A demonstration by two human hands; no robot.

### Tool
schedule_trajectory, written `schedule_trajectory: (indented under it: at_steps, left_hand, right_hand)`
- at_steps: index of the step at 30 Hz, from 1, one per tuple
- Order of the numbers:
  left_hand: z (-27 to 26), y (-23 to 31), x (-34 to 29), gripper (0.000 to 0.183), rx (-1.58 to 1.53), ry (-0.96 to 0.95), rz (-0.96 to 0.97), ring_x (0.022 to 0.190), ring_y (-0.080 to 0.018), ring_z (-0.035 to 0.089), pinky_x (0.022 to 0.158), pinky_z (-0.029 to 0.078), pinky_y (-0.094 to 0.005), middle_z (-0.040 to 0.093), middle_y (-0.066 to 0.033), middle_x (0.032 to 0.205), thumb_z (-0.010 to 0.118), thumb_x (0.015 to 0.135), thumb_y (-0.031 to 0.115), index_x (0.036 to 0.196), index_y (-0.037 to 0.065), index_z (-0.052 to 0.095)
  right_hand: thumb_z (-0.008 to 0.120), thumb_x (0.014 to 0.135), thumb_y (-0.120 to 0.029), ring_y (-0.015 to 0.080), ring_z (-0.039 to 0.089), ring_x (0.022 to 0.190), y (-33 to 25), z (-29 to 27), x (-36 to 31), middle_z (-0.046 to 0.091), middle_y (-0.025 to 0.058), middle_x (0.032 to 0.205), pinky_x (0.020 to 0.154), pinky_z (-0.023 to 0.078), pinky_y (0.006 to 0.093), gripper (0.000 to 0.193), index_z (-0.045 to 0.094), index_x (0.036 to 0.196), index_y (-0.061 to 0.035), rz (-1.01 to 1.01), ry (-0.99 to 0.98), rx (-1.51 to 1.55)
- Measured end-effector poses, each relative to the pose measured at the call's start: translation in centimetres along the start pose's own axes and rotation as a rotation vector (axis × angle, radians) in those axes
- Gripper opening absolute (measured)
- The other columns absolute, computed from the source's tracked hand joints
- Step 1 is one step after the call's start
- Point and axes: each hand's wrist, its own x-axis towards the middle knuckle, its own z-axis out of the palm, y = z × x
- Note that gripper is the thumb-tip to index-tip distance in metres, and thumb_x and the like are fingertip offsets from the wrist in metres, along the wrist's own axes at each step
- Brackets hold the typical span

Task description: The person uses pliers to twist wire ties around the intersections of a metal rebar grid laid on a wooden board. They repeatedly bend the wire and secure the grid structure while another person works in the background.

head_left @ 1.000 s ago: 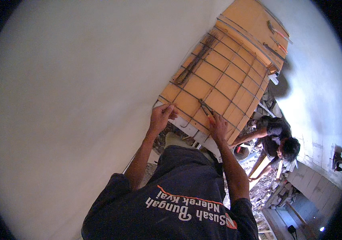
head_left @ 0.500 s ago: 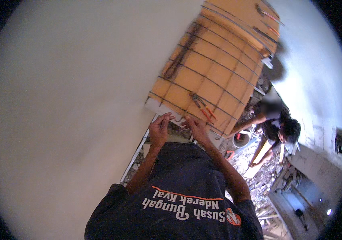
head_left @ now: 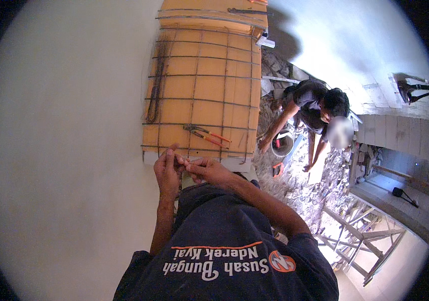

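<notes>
Dark shirt (head_left: 214, 220) nearest. Left hand (head_left: 167, 168) and right hand (head_left: 210, 171) meet, fingers curled together; grip contents: cannot tell. Judged step: fingertip work by steel mesh (head_left: 193, 101), near edge; calls for steady pinch. Beyond, on mesh: pliers (head_left: 207, 138), then wire bundle (head_left: 158, 83).

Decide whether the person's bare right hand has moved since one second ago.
Yes: against the grid of dark metal bars, the bare right hand has moved left, from the orange-handled metal pliers to the left hand.
</notes>
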Motion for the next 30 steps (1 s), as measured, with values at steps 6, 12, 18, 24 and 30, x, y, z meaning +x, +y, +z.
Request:
schedule_trajectory:
  at_steps: [6,12,18,24,30]
  left_hand:
    - [-0.1,-0.6,1.4,0.037,0.218,-0.028,-0.003,0.077,-0.0145,0.065,0.072,0.056,-0.0286,0.067,-0.006,0.085,0.047,0.107,0.023,0.129,-0.005,0.056]
    - [3.5,-0.1,1.8,0.039,-0.03,-0.06,0.066,0.092,-0.0205,0.07,0.075,0.057,-0.031,0.071,-0.0126,0.106,0.051,0.106,0.024,0.134,-0.002,0.055]
    - [2.1,0.0,2.8,0.033,-0.211,-0.143,0.057,0.087,-0.0221,0.072,0.073,0.059,-0.0324,0.071,-0.0138,0.103,0.055,0.104,0.021,0.127,-0.002,0.059]
    - [-0.6,-0.6,2.4,0.026,-0.388,-0.307,-0.123,0.082,-0.0223,0.071,0.077,0.062,-0.0371,0.07,-0.0118,0.093,0.057,0.102,0.018,0.118,-0.003,0.06]
    - [0.5,-1.9,0.3,0.024,0.072,-0.091,-0.073,0.084,-0.0244,0.072,0.083,0.06,-0.0367,0.072,-0.0111,0.097,0.06,0.1,0.018,0.111,-0.003,0.067]
  right_hand:
    - [0.052,0.104,-0.023,0.0216,0.066,0.087,-2.9,1.5,-0.6,0.07,0.0079,0.091,0.081,0.052,0.0367,0.026,0.065,0.101,0.0,-0.395,0.36,-0.942]
    - [0.046,0.106,-0.024,0.0109,0.054,0.066,-3.9,1.7,-1.3,0.062,0.0035,0.08,0.061,0.049,0.0277,0.031,0.063,0.122,-0.0026,-0.199,0.476,-0.298]
    - [0.046,0.106,-0.025,0.005,0.045,0.063,-4.2,0.8,-1.6,0.051,-0.0007,0.077,0.055,0.042,0.0239,0.035,0.056,0.136,-0.0085,-0.123,0.288,-0.243]
    - [0.048,0.106,-0.024,0.0077,0.043,0.062,-6.3,2.1,-4.3,0.05,-0.0037,0.076,0.054,0.035,0.0254,0.022,0.06,0.114,-0.0077,-0.068,0.168,-0.21]
    - [0.05,0.103,-0.02,0.0253,0.061,0.087,-3.7,-1.5,-6.7,0.066,0.0111,0.1,0.081,0.049,0.0371,0.027,0.058,0.127,-0.0085,-0.128,0.212,-0.698]
